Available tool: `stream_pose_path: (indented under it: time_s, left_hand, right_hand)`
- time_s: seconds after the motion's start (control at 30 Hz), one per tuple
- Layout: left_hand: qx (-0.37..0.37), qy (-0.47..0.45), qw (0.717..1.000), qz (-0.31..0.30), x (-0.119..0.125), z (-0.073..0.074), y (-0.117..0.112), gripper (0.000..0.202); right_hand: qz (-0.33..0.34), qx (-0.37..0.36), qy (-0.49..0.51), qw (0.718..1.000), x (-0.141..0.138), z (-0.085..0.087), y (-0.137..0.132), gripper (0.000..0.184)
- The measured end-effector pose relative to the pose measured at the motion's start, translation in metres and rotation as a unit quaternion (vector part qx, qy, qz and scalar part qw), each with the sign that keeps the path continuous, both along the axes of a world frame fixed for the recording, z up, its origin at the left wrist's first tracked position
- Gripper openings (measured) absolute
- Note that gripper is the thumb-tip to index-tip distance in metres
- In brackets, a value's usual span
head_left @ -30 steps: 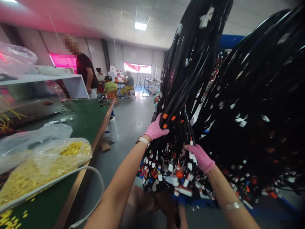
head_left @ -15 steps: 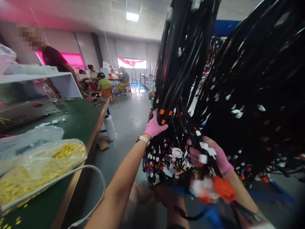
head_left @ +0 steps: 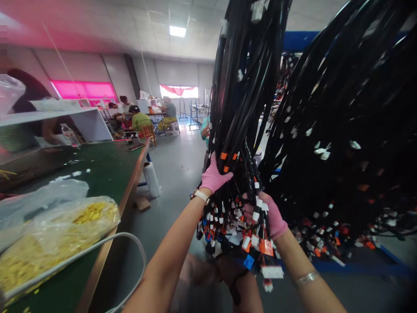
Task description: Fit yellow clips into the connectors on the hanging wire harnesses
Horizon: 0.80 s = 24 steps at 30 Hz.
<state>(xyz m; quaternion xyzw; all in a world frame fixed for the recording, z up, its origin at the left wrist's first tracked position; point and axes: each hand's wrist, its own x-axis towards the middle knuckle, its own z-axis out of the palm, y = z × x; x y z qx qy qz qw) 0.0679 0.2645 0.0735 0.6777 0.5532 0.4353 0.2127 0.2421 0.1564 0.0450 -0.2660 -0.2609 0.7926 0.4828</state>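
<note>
A thick hanging bundle of black wire harnesses (head_left: 243, 100) is in front of me, with orange tape bands (head_left: 226, 169) on several strands. My left hand (head_left: 215, 176), in a pink glove, is wrapped around the bundle's left side just below the bands, its thumb raised. Lower right, my right hand (head_left: 273, 216), gloved in pink too, closes around a harness branch with white tags (head_left: 256, 216). Its fingers are partly hidden behind the wires. Below it dangle a white connector (head_left: 272, 272), an orange connector (head_left: 266, 247) and a blue connector (head_left: 249, 261).
More black harnesses (head_left: 352, 174) hang close on my right from a blue rack (head_left: 299, 42). To the left, a green table (head_left: 107, 161) bears a plastic bag of small yellow parts (head_left: 61, 230) and a white shelf (head_left: 94, 124). Several people sit working farther back.
My right hand has drawn the harness branch leftward, in toward the bundle, and its connectors now hang beneath it. My left hand keeps its hold. A person on the left has shifted toward the picture's edge.
</note>
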Motion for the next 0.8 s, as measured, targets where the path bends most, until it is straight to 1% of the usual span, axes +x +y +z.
stream_pose_path:
  time_s: [0.1,0.2,0.27,0.3,0.37,0.43,0.47,0.5,0.53,0.57,0.63,0.67,0.73,0.8]
  left_hand:
    - [-0.005,-0.035,0.999,0.002,0.006,-0.003,-0.002,0.106]
    - [-0.004,-0.075,0.997,-0.008,0.01,-0.004,-0.007,0.108]
    - [0.01,-0.106,0.994,-0.01,0.01,-0.004,-0.016,0.11]
    - [0.023,-0.126,0.992,-0.004,0.01,-0.005,-0.023,0.107]
    - [0.058,-0.179,0.982,0.024,0.007,-0.008,-0.042,0.093]
    - [0.085,-0.235,0.967,0.043,0.002,-0.015,-0.067,0.068]
    - [0.081,-0.254,0.963,0.032,-0.001,-0.019,-0.08,0.056]
    - [0.061,-0.258,0.964,-0.002,-0.004,-0.024,-0.094,0.043]
    - [0.026,-0.246,0.968,-0.052,-0.008,-0.028,-0.106,0.034]
    - [-0.017,-0.225,0.968,-0.106,-0.013,-0.033,-0.118,0.029]
    - [-0.103,-0.178,0.958,-0.199,-0.022,-0.041,-0.135,0.027]
    - [-0.132,-0.166,0.951,-0.226,-0.027,-0.044,-0.141,0.027]
    - [-0.162,-0.175,0.936,-0.258,-0.037,-0.048,-0.146,0.025]
    - [-0.184,-0.221,0.917,-0.277,-0.046,-0.051,-0.148,0.027]
  right_hand:
    - [0.004,-0.002,0.034,0.999,-0.008,-0.004,0.0,0.034]
    - [-0.006,-0.006,0.053,0.999,-0.016,-0.008,0.0,0.034]
    - [-0.025,-0.005,0.056,0.998,-0.021,-0.01,-0.001,0.035]
    - [-0.038,-0.003,0.053,0.998,-0.023,-0.011,-0.001,0.036]
    - [-0.062,-0.008,0.042,0.997,-0.027,-0.013,-0.001,0.036]
    - [-0.083,-0.018,0.028,0.996,-0.03,-0.014,-0.001,0.034]
    - [-0.092,-0.021,0.02,0.995,-0.032,-0.015,-0.001,0.033]
    - [-0.101,-0.02,0.013,0.995,-0.033,-0.015,-0.002,0.031]
    - [-0.107,-0.014,0.009,0.994,-0.035,-0.015,-0.003,0.029]
    - [-0.112,-0.004,0.006,0.994,-0.037,-0.016,-0.005,0.028]
    - [-0.12,0.018,-0.002,0.993,-0.04,-0.016,-0.01,0.026]
    - [-0.122,0.029,-0.011,0.992,-0.041,-0.016,-0.013,0.026]
    - [-0.119,0.051,-0.047,0.99,-0.044,-0.014,-0.021,0.034]
    - [-0.105,0.078,-0.082,0.988,-0.046,-0.013,-0.028,0.048]
